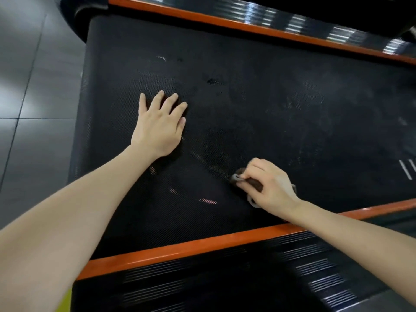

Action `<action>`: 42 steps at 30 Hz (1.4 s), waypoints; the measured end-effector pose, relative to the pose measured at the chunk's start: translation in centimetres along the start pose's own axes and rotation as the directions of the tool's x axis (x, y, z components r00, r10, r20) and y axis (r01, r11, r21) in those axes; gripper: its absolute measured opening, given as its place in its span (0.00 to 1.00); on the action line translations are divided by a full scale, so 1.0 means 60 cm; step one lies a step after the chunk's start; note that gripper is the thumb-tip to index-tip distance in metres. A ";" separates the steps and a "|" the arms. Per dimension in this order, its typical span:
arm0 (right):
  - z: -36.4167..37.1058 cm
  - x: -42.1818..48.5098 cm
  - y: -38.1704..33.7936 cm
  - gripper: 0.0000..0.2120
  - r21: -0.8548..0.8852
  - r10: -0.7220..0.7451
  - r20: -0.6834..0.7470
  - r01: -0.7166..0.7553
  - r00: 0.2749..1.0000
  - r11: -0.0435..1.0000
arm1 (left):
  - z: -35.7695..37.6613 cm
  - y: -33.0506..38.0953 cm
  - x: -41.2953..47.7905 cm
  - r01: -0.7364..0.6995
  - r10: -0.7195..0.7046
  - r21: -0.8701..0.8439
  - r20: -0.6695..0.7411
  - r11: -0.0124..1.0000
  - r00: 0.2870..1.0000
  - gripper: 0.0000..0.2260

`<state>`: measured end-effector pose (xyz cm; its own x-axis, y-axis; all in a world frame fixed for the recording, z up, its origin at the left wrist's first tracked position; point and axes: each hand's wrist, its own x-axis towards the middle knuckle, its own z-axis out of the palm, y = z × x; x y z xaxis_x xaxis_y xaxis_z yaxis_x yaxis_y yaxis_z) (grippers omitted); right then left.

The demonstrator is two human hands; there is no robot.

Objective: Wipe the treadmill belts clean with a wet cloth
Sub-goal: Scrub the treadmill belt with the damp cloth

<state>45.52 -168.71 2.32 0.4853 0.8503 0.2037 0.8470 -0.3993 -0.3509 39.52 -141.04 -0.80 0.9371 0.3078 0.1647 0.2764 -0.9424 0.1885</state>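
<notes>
Black textured treadmill belt (pixel 270 104) smudged with dusty marks, orange side strips (pixel 202 244) along both edges, small crumpled grey-brown cloth (pixel 242 180) pressed on belt near the closer strip, gripped by right hand (pixel 270 188), left hand (pixel 161 124) laid flat on belt, fingers spread.

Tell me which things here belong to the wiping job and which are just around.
In the job: treadmill belt; cloth, gripped by the right hand; left hand, flat on the belt.
Just around: orange edge strips; ribbed side rail; grey tiled floor.
</notes>
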 end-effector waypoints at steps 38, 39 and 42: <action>0.065 0.208 -0.003 0.10 0.091 -0.225 0.047 0.220 0.973 0.971 | 0.001 -0.069 0.133 0.116 -0.116 0.013 0.021 0.993 0.993 0.26; 0.061 0.231 0.023 0.10 0.047 -0.235 0.040 0.234 0.971 0.971 | 0.001 -0.069 0.133 0.120 -0.121 0.012 0.024 0.993 0.992 0.26; 0.050 0.364 0.120 0.12 -0.139 0.080 -0.187 -0.107 0.979 0.985 | 0.001 -0.067 0.133 0.129 -0.129 0.013 0.020 0.992 0.991 0.27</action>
<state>61.53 -151.99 1.47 0.5832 0.7366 0.3424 0.8123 -0.5315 -0.2401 45.88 -134.78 -0.29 0.8975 0.4245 0.1195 0.3979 -0.8963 0.1956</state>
